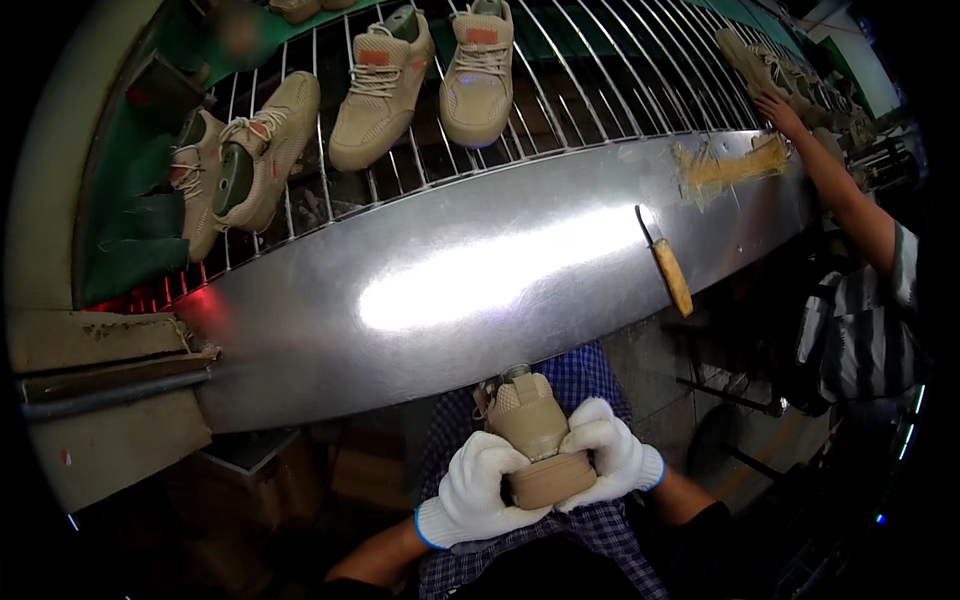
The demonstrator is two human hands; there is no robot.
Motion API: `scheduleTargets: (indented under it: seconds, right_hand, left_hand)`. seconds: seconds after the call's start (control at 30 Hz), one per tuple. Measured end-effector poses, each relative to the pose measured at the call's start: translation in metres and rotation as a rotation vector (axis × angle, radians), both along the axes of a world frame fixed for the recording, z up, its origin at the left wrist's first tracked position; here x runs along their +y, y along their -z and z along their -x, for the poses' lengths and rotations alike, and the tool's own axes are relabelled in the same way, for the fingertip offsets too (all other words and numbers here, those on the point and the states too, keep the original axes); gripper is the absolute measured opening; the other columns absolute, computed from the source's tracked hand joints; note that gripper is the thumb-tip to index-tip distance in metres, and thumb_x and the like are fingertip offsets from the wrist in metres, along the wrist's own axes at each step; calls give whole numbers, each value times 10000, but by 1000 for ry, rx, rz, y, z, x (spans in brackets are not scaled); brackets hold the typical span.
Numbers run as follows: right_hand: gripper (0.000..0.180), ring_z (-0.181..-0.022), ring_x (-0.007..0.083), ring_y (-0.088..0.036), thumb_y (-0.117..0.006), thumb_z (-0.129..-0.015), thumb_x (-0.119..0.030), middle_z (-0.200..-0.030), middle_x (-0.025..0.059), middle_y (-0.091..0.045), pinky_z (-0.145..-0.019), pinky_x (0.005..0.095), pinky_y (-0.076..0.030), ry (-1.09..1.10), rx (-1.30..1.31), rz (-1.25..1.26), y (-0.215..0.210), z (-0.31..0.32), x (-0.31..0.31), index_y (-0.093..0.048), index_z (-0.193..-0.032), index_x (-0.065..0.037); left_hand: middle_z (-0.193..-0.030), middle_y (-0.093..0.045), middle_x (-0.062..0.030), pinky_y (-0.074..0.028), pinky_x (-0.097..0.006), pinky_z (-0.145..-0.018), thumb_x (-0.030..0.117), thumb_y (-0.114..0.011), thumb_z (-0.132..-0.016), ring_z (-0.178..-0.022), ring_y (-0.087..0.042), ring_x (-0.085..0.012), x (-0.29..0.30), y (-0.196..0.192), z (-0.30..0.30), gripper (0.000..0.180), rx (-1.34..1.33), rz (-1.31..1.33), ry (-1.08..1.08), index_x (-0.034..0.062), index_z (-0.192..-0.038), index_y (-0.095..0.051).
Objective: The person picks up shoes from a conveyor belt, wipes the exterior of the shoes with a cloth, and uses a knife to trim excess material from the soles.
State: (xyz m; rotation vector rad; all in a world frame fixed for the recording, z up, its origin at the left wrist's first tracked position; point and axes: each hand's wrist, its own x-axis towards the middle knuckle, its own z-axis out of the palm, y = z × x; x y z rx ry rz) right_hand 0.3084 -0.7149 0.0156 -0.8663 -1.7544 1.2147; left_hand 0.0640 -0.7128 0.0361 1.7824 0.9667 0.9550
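A beige shoe [528, 418] rests over my lap, its heel end toward me. Its tan sole [552, 480] shows at the heel, below the upper; I cannot tell how far the two are joined. In a white knit glove, my left hand [478, 488] is closed around the left side of the sole. My right hand [612, 452], gloved the same way, grips the sole's right side with bent fingers. The gloves and the upper hide the toe and most of the sole.
Ahead runs a shiny metal ledge [300, 310] with a wooden-handled hooked tool [672, 275] and a yellowish tape patch [735, 168]. Beyond it, several beige laced shoes [380, 95] stand on a wire rack [590, 75]. At right, a co-worker's hand [780, 115] touches another shoe [745, 62].
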Motion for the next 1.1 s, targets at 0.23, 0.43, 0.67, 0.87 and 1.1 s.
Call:
scheduleTargets:
  seconds: [0.23, 0.43, 0.67, 0.87, 1.1]
  right_hand:
    - [739, -921, 241, -589, -1006, -686, -472, -1040, 91, -598, -751, 355, -529, -165, -34, 115, -4, -8, 27, -636, -1194, -84]
    - [768, -862, 251, -600, -992, -693, -510, -1029, 106, -605, -705, 362, -531, -228, -20, 107, 5, -6, 46, -591, -1199, -94]
    - [947, -739, 255, -682, -912, -673, -700, -999, 92, -643, -633, 352, -575, -349, -422, 120, -22, -5, 62, -568, -1294, -73]
    - [1232, -905, 272, -761, -918, -652, -696, -1071, 120, -729, -784, 351, -618, -244, -642, 402, -44, 0, 39, -401, -1561, -43]
    - [1037, -1298, 308, -645, -920, -774, -485, -1446, 206, -626, -1093, 430, -534, -131, -355, 697, 85, 12, -34, -422, -1570, -45]
  left_hand:
    - [-921, -582, -80, -485, -363, -619, 246, -1009, -638, -765, -587, -228, 12, 0, 2, 620, -13, 74, 51, 78, -1033, -562]
    - [-922, -572, -52, -473, -329, -651, 257, -1036, -636, -783, -560, -194, 16, 5, 4, 638, 2, 175, 33, 100, -992, -531]
    - [-990, -554, -64, -507, -313, -680, 307, -1042, -634, -835, -568, -165, 7, 9, 11, 751, 52, 195, 11, 69, -1120, -522]
    - [-1211, -499, -131, -581, -311, -781, 474, -1034, -608, -929, -566, -194, 3, 11, 17, 1258, 183, 95, -10, 11, -1567, -365]
    - [-1372, -566, -152, -565, -344, -961, 134, -788, -884, -1126, -645, -211, 40, 22, 47, 632, -39, 93, -80, 45, -1473, -578]
